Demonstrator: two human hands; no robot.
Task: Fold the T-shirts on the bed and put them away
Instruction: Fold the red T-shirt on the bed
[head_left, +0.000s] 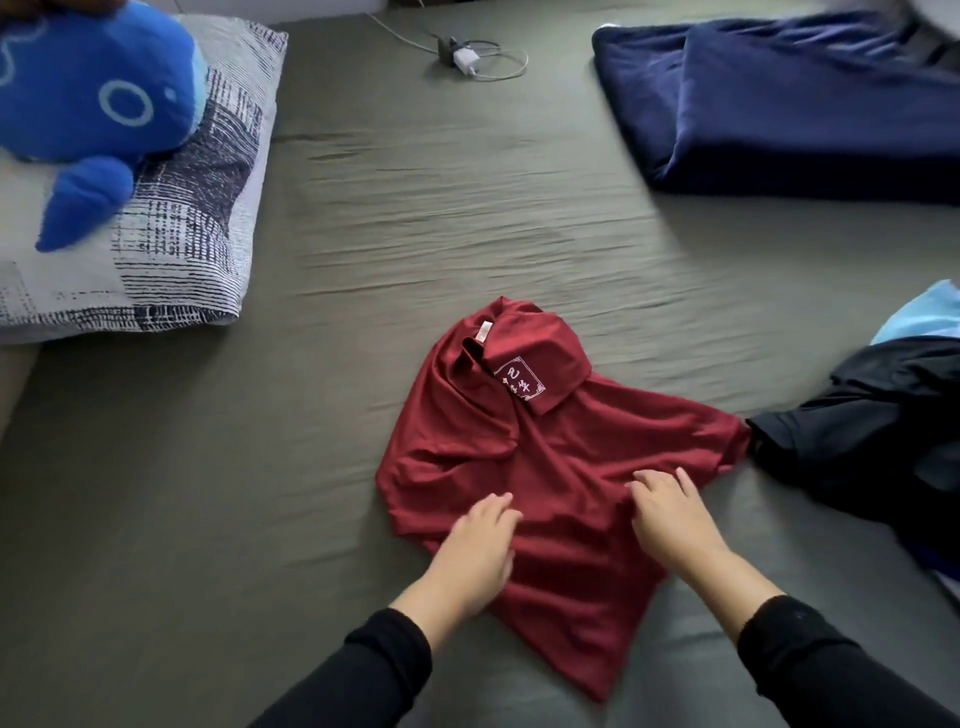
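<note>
The left hand (480, 551) lies flat, fingers straight and relaxed, on the lower left part of the red T-shirt (561, 457). The right hand (670, 514) presses beside it with fingers spread, on the shirt's middle. Neither hand grips cloth. The shirt lies partly folded near the front middle of the bed (441, 218), its collar pointing away and one sleeve folded in; its right edge touches a dark pile of clothes (872, 431). Wrinkled bare sheet stretches beyond the collar and to the left. A patterned pillow (197, 218) carrying a blue plush toy (93, 88) sits far left, a folded navy blanket (789, 104) far right, and a charger (465, 60) with its cable at the far edge.
</note>
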